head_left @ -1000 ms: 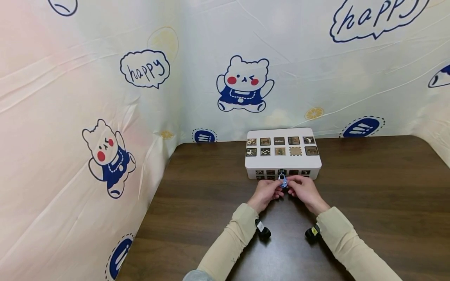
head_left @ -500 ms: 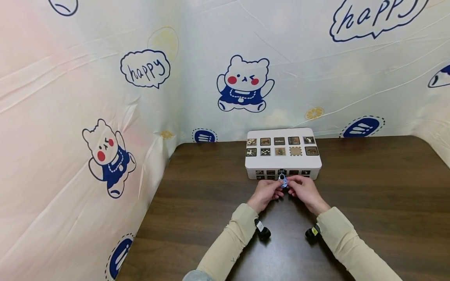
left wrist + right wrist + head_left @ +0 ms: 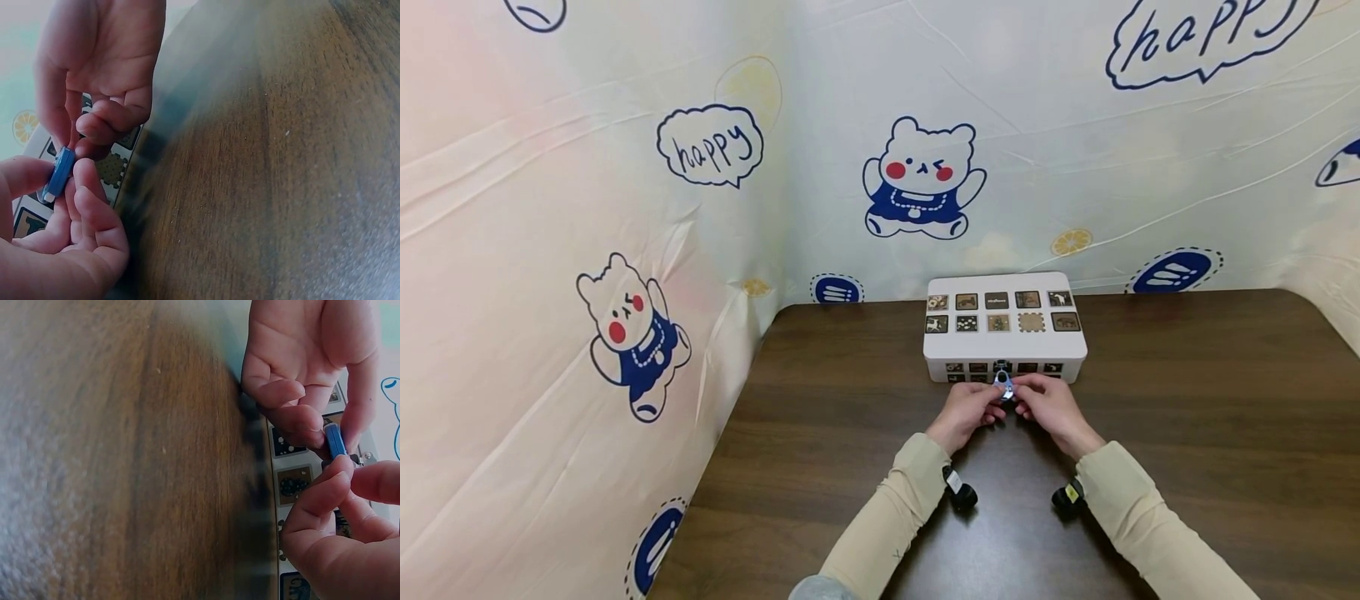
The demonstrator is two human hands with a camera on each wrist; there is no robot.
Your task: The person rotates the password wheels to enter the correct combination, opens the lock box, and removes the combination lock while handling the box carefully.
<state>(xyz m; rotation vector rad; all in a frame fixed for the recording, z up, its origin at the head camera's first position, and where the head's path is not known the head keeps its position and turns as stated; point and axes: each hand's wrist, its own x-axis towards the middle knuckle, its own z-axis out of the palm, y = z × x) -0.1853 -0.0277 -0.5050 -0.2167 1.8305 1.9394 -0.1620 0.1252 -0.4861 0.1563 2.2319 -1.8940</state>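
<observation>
Head: white tin box (image 3: 1006,343) with dark picture tiles on the dark wood surface (image 3: 1187,400), against the printed backdrop (image 3: 1030,100). Blue padlock (image 3: 1005,389) at the middle of its front face, shackle up by the clasp; can't tell if it's threaded through. Left hand (image 3: 967,411) on one side of the padlock, right hand (image 3: 1051,408) on the other, fingers of both meeting at it. Light sleeves (image 3: 891,512), black camera on each wrist.

Left wrist: left hand low in view, thumb and fingers pinching the padlock body. Right hand above, fingertips on its other end, rest curled. Box partly hidden behind.

Right wrist: right thumb and index pinch the near end of the padlock; left fingers hold the far end. Small dark part beside it, unclear what.
</observation>
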